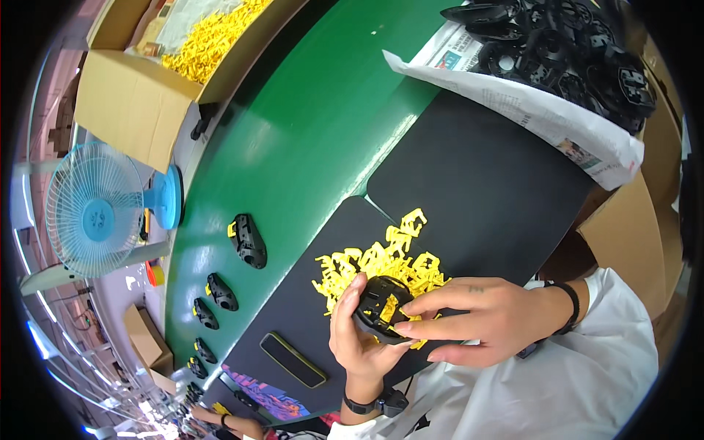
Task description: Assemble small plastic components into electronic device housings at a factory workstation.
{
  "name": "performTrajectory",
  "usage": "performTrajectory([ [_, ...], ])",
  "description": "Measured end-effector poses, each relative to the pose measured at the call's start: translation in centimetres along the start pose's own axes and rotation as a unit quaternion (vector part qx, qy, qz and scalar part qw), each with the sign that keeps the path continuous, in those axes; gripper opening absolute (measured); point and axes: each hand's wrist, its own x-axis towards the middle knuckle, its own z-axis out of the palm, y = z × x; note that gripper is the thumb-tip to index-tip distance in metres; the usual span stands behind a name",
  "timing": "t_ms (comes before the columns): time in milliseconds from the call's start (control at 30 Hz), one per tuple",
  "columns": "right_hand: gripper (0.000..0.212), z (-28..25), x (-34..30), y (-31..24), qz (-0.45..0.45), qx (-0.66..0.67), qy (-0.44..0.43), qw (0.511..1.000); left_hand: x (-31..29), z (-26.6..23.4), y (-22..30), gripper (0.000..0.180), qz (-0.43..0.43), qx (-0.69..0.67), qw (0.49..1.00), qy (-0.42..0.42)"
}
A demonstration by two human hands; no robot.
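Observation:
My left hand (pixel 357 341) cups a black plastic shell (pixel 372 299), shaped like a computer mouse cover, with its hollow side up. My right hand (pixel 477 315) comes in from the right and grips the shell's near right edge with its fingertips. Yellow shows inside the shell beside those fingertips; whether it is a fitted clip or the pile behind cannot be told. Just beyond both hands a loose pile of small yellow plastic clips (pixel 352 264) lies on the black mat (pixel 469 176).
Black shells with yellow clips (pixel 249 242) stand in a row on the green table (pixel 293 125). A phone (pixel 293 359) lies at left. Newspaper (pixel 528 103) holds black parts (pixel 557 59). Beyond are a carton (pixel 125 103) of yellow clips and a blue fan (pixel 99 216). A co-worker's arm (pixel 238 424) shows lower left.

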Motion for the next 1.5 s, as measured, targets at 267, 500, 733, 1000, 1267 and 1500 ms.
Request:
performTrajectory([
  [267, 0.04, 0.3, 0.5, 0.3, 0.025, 0.023, 0.021, 0.999, 0.1, -0.1, -1.4, 0.095, 0.021, -0.021, 0.999, 0.012],
  [500, 0.026, 1.6, 0.3, 1.4, -0.041, 0.024, 0.041, 0.998, 3.0, -0.3, 2.7, 0.071, -0.04, -0.049, 0.998, -0.029],
  [733, 0.027, -7.1, 0.2, 0.1, 0.024, -0.261, 0.1, 0.96, 10.2, -3.5, -2.6, 0.047, 0.01, -0.001, 0.999, 0.041],
  [1000, 0.062, -20.3, -5.0, 5.4, 0.232, -0.599, 0.297, 0.707, 12.0, -9.7, -16.2, 0.037, -0.306, -0.371, 0.872, 0.096],
  [1267, 0.064, -19.9, -7.1, 7.6, 0.297, -0.51, 0.245, 0.77, 13.7, -9.1, -14.3, 0.052, -0.232, 0.126, 0.959, 0.098],
  [1500, 0.064, -19.6, -7.0, 7.0, 0.263, -0.506, 0.259, 0.78, 11.8, -10.2, -13.1, 0.056, -0.173, 0.25, 0.947, 0.1],
])
